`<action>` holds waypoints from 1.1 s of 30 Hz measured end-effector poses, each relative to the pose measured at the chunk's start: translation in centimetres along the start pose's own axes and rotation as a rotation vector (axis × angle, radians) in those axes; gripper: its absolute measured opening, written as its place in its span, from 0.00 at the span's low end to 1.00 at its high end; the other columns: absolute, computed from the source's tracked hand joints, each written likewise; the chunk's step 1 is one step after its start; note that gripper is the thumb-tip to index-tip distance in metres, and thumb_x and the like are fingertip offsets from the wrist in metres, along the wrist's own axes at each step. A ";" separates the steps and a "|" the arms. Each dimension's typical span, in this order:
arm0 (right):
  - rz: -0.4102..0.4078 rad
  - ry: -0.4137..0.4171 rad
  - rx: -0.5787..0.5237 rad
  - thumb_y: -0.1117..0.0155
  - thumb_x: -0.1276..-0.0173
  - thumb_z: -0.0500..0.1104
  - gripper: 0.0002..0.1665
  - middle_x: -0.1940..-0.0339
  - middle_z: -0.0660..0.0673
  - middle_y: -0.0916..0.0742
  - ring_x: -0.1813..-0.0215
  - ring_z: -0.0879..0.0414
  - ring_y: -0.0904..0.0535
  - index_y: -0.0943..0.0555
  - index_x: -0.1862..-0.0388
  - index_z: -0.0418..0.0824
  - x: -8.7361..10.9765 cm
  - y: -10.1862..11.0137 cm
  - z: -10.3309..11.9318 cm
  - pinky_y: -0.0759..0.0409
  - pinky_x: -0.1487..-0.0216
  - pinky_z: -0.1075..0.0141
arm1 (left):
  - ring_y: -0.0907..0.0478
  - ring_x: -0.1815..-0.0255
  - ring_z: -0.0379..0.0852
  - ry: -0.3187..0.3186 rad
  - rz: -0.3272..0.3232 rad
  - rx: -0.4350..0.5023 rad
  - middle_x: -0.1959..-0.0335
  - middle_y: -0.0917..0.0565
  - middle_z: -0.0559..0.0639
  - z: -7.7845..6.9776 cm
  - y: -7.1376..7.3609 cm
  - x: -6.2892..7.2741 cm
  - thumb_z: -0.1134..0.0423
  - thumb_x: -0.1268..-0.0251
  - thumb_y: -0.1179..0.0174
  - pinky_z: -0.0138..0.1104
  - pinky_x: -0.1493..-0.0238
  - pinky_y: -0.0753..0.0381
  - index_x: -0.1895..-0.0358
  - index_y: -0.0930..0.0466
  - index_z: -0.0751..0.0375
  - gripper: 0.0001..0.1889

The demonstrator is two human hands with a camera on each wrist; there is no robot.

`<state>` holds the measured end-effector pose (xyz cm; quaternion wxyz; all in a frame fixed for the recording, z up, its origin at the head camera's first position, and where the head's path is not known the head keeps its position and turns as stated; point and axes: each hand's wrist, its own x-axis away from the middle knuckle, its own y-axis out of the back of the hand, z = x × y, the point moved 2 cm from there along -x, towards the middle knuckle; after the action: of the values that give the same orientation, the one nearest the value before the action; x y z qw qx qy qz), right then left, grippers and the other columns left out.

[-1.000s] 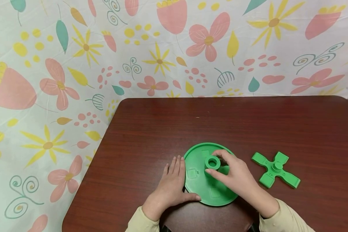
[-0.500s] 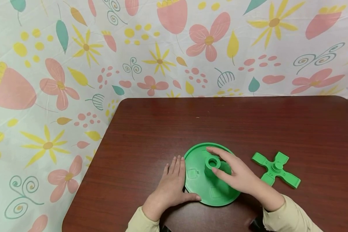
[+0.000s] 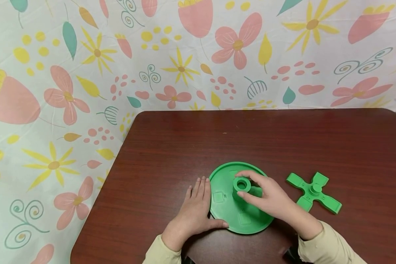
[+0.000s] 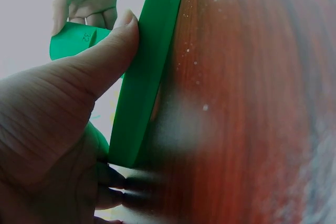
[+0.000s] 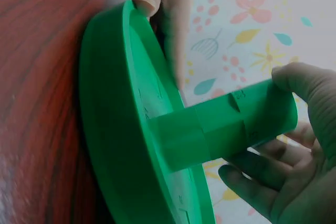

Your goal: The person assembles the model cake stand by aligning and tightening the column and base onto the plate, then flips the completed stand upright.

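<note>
A round green disc (image 3: 222,216) with a raised rim lies on the table near its front edge. From its middle rises a hollow green tube (image 5: 181,137), with a notched seam and small numbers on its side. My right hand (image 3: 272,196) holds the tube near its top, thumb on one side and fingers on the other. My left hand (image 3: 194,211) rests along the disc's left edge with straight fingers. Its thumb (image 4: 118,40) reaches over the near rim. To the right lies a green cross-shaped piece (image 3: 330,204) with a round knob in its centre.
The dark wood table (image 3: 198,143) reaches back to a white cloth (image 3: 191,44) printed with flowers and leaves. My right forearm passes between the disc and the cross, overlapping part of the cross in the head view.
My right hand held the tube, then loosened with its fingers spread away from it, and now closes round its top again. The left hand, disc and cross stay put.
</note>
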<state>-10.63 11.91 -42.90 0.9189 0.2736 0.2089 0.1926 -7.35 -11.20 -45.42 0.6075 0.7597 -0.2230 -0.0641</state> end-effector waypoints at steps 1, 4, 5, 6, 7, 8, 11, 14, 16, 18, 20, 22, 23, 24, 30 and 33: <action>-0.016 -0.010 0.013 0.29 0.36 0.46 0.25 0.46 0.59 0.18 0.46 0.62 0.20 0.24 0.41 0.48 0.0 -0.1 0.1 0.20 0.49 0.61 | 0.61 0.21 0.56 0.000 0.001 0.001 0.22 0.56 0.64 0.0 0.0 0.0 0.20 0.55 0.44 0.54 0.27 0.50 0.22 0.62 0.68 0.69; -0.072 -0.030 0.058 0.27 0.39 0.47 0.24 0.50 0.60 0.18 0.51 0.62 0.18 0.24 0.45 0.50 0.1 -0.3 0.4 0.18 0.52 0.61 | 0.60 0.21 0.57 -0.003 -0.001 0.004 0.22 0.56 0.63 0.0 0.0 0.0 0.20 0.55 0.44 0.54 0.27 0.50 0.22 0.62 0.68 0.69; -0.093 -0.035 0.074 0.26 0.40 0.47 0.24 0.51 0.60 0.18 0.53 0.62 0.18 0.24 0.46 0.50 0.2 -0.4 0.5 0.18 0.54 0.61 | 0.60 0.21 0.57 -0.004 -0.003 0.003 0.22 0.56 0.63 0.0 0.0 0.1 0.20 0.55 0.44 0.54 0.27 0.50 0.22 0.62 0.68 0.68; -0.113 -0.042 0.087 0.25 0.41 0.47 0.24 0.52 0.60 0.18 0.55 0.62 0.17 0.24 0.47 0.51 0.2 -0.5 0.6 0.18 0.55 0.62 | 0.60 0.21 0.57 -0.004 -0.004 0.003 0.22 0.56 0.63 0.0 0.0 0.1 0.20 0.54 0.44 0.54 0.27 0.50 0.23 0.62 0.68 0.68; -0.131 -0.048 0.100 0.25 0.42 0.47 0.24 0.54 0.60 0.18 0.56 0.62 0.17 0.24 0.48 0.51 0.2 -0.6 0.7 0.18 0.56 0.62 | 0.60 0.21 0.57 -0.005 -0.006 0.003 0.22 0.56 0.63 0.0 0.0 0.1 0.20 0.54 0.44 0.54 0.27 0.50 0.23 0.62 0.69 0.68; -0.147 -0.057 0.112 0.24 0.42 0.48 0.24 0.54 0.60 0.18 0.57 0.61 0.16 0.24 0.49 0.51 0.3 -0.6 0.8 0.17 0.57 0.61 | 0.60 0.21 0.57 -0.006 -0.008 0.003 0.22 0.56 0.64 0.0 0.0 0.1 0.20 0.54 0.44 0.54 0.27 0.50 0.23 0.62 0.69 0.68; -0.183 -0.087 0.137 0.24 0.43 0.48 0.24 0.56 0.59 0.17 0.60 0.60 0.16 0.24 0.49 0.50 0.4 -0.9 1.0 0.17 0.59 0.59 | 0.60 0.21 0.57 -0.007 -0.012 0.001 0.22 0.55 0.64 0.0 0.0 0.1 0.20 0.54 0.44 0.54 0.28 0.50 0.23 0.61 0.69 0.68; -0.198 -0.107 0.151 0.24 0.42 0.49 0.25 0.57 0.59 0.17 0.61 0.59 0.15 0.23 0.48 0.49 0.5 -1.1 1.2 0.17 0.61 0.57 | 0.59 0.21 0.57 -0.008 -0.017 0.000 0.22 0.55 0.64 0.0 0.0 0.1 0.20 0.54 0.44 0.54 0.28 0.49 0.23 0.61 0.69 0.68; -0.204 -0.105 0.160 0.24 0.43 0.48 0.26 0.57 0.58 0.16 0.62 0.59 0.15 0.23 0.47 0.47 0.5 -1.1 1.3 0.18 0.62 0.58 | 0.59 0.21 0.57 -0.007 -0.018 0.002 0.22 0.55 0.64 0.0 0.0 0.1 0.21 0.54 0.44 0.54 0.28 0.49 0.23 0.61 0.69 0.68; -0.208 -0.102 0.171 0.24 0.43 0.49 0.26 0.56 0.58 0.16 0.62 0.59 0.16 0.23 0.47 0.46 0.5 -1.2 1.3 0.18 0.62 0.58 | 0.59 0.21 0.57 -0.005 -0.018 0.004 0.22 0.55 0.64 0.0 0.0 0.1 0.21 0.54 0.43 0.54 0.28 0.49 0.23 0.61 0.69 0.68; -0.216 -0.095 0.184 0.23 0.43 0.48 0.27 0.56 0.57 0.16 0.63 0.60 0.16 0.23 0.47 0.45 0.6 -1.2 1.3 0.18 0.63 0.58 | 0.60 0.21 0.57 -0.002 -0.015 0.009 0.22 0.55 0.64 -0.1 0.0 0.1 0.21 0.55 0.43 0.54 0.28 0.50 0.23 0.61 0.69 0.68; -0.227 -0.089 0.200 0.23 0.44 0.48 0.28 0.56 0.56 0.15 0.64 0.60 0.16 0.24 0.47 0.45 0.6 -1.3 1.3 0.18 0.64 0.59 | 0.60 0.21 0.57 0.002 -0.010 0.016 0.22 0.55 0.64 -0.1 0.0 0.1 0.20 0.55 0.43 0.55 0.27 0.50 0.23 0.62 0.69 0.69; -0.233 -0.086 0.212 0.23 0.45 0.48 0.28 0.56 0.55 0.15 0.65 0.60 0.16 0.24 0.47 0.44 0.7 -1.3 1.3 0.18 0.64 0.59 | 0.60 0.21 0.57 0.004 -0.008 0.019 0.22 0.55 0.64 -0.1 -0.1 0.1 0.20 0.55 0.43 0.55 0.28 0.50 0.23 0.62 0.69 0.69; -0.239 -0.082 0.224 0.22 0.45 0.48 0.29 0.55 0.54 0.15 0.65 0.59 0.17 0.24 0.47 0.44 0.7 -1.4 1.3 0.19 0.65 0.60 | 0.61 0.21 0.57 0.007 -0.005 0.022 0.22 0.56 0.64 -0.1 -0.1 0.1 0.20 0.56 0.43 0.55 0.28 0.51 0.22 0.62 0.68 0.69; -0.233 -0.108 0.224 0.23 0.45 0.50 0.32 0.52 0.49 0.15 0.64 0.57 0.16 0.26 0.44 0.45 1.1 -1.3 1.5 0.18 0.64 0.59 | 0.61 0.21 0.57 0.014 0.008 0.015 0.22 0.56 0.64 -0.4 0.1 0.1 0.20 0.56 0.44 0.56 0.28 0.51 0.22 0.63 0.68 0.70; -0.189 -0.122 0.194 0.24 0.44 0.51 0.37 0.48 0.49 0.16 0.57 0.54 0.15 0.28 0.37 0.47 1.5 -0.4 1.7 0.18 0.58 0.55 | 0.62 0.21 0.57 0.021 0.011 0.020 0.22 0.57 0.64 -0.4 0.1 0.2 0.19 0.56 0.45 0.55 0.27 0.52 0.22 0.63 0.68 0.69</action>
<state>-8.46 11.64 -42.26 0.9131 0.3516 0.1953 0.0673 -7.05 -10.93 -45.15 0.6027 0.7650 -0.2213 -0.0507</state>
